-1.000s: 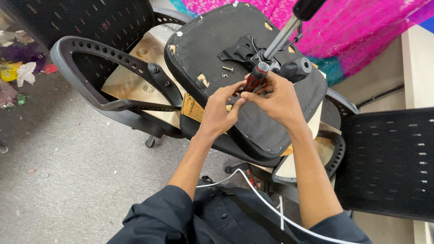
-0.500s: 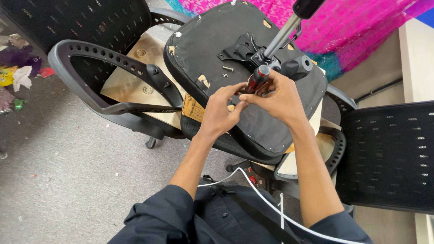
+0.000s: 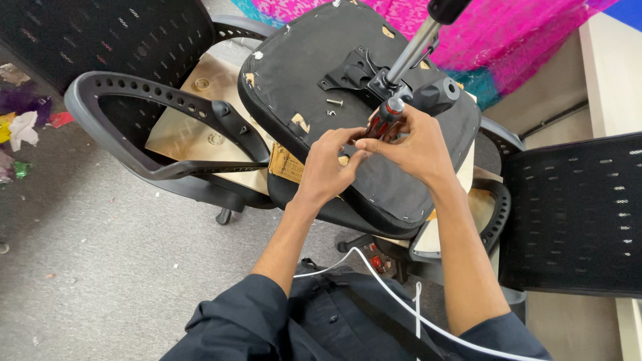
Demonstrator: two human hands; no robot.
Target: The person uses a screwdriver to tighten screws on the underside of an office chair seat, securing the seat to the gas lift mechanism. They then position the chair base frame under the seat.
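A red-and-black-handled screwdriver (image 3: 382, 119) is held between both hands above the black fabric underside of an upturned office chair seat (image 3: 314, 87). The right hand (image 3: 409, 144) is wrapped around the handle from the right, its fingers (image 3: 374, 144) curled and pressed onto the grip; the left hand (image 3: 329, 160) is brought in from the left, its fingers (image 3: 348, 137) pinched together at the lower end of the handle, touching the right hand's fingertips. The screwdriver is tilted, its upper end lying just beside the black metal mounting plate (image 3: 351, 70) from which a shiny silver gas-lift column (image 3: 414, 50) rises toward the top edge of the view. A black round plastic knob (image 3: 438, 93) is seen just to the right of the handle. Two small loose silver screws (image 3: 334, 103) are lying on the seat fabric near the plate, just above the left hand. Torn patches with tan board showing are scattered along the seat rim. Open room is limited: a black perforated plastic armrest loop (image 3: 140, 113) stands to the left, a black mesh chair back (image 3: 575, 214) closes the right side, and pink patterned cloth (image 3: 508, 33) lies behind. Grey carpeted floor (image 3: 100, 267) is open at lower left.
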